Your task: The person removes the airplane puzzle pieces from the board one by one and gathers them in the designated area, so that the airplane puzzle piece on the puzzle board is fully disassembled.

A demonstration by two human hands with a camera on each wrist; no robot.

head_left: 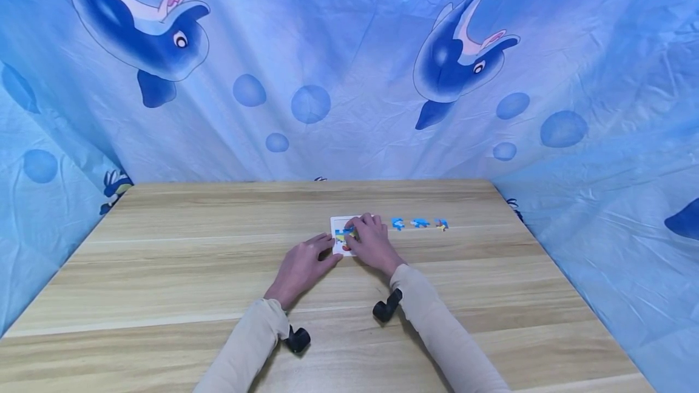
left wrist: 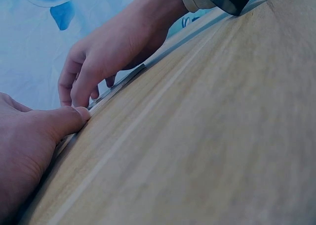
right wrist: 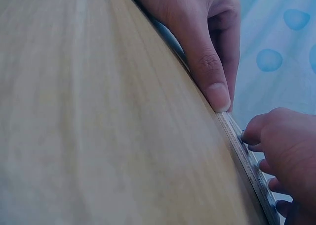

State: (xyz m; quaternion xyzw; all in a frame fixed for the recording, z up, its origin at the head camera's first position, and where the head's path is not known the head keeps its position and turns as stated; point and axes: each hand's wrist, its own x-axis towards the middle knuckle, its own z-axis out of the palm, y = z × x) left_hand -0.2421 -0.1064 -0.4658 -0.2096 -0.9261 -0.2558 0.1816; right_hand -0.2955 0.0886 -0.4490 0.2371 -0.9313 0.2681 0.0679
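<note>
A small white puzzle board [head_left: 338,221] lies flat on the table, with blue, yellow and red pieces in its middle. My left hand [head_left: 303,265] grips its left side, the thumb at the near edge and the fingers along the left edge. In the right wrist view, that thumb's tip bears on the board's corner. Over the board, my right hand [head_left: 374,244] bends its fingers down and pinches a blue and yellow puzzle piece [head_left: 352,231] at the surface. The hand hides the board's right part. Neither wrist view shows the piece clearly.
Three loose puzzle pieces lie in a row right of the board: one [head_left: 398,224], another [head_left: 420,222] and the last [head_left: 441,224]. The wooden table [head_left: 218,217] ends at a blue dolphin-print curtain [head_left: 360,150]. A black wrist camera [head_left: 298,340] sits at the left cuff.
</note>
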